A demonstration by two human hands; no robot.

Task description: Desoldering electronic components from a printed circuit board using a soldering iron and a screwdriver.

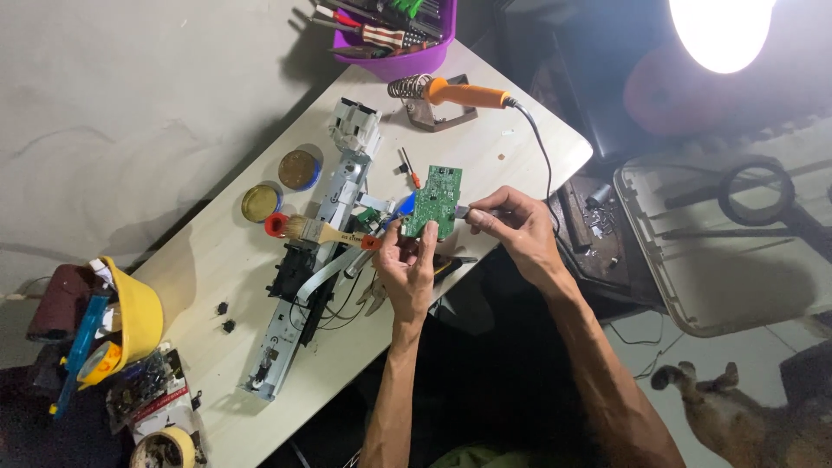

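My left hand (407, 264) holds a small green circuit board (434, 201) upright by its lower edge, above the front edge of a pale wooden table (217, 269). My right hand (511, 227) pinches a thin metal tool (464, 211) whose tip touches the board's right edge. A long grey metal printer mechanism (303, 286) with flat ribbon cables lies on the table just left of my hands. A paintbrush (325, 230) with a red end rests across it.
An orange soldering iron (464, 94) sits on its coil stand at the table's far side. Two round tins (279, 184), a purple tool tray (399, 35), a yellow bin (139, 316), a white casing (711, 251) and a lit lamp (719, 30) surround the work. An animal (737, 407) lies on the floor.
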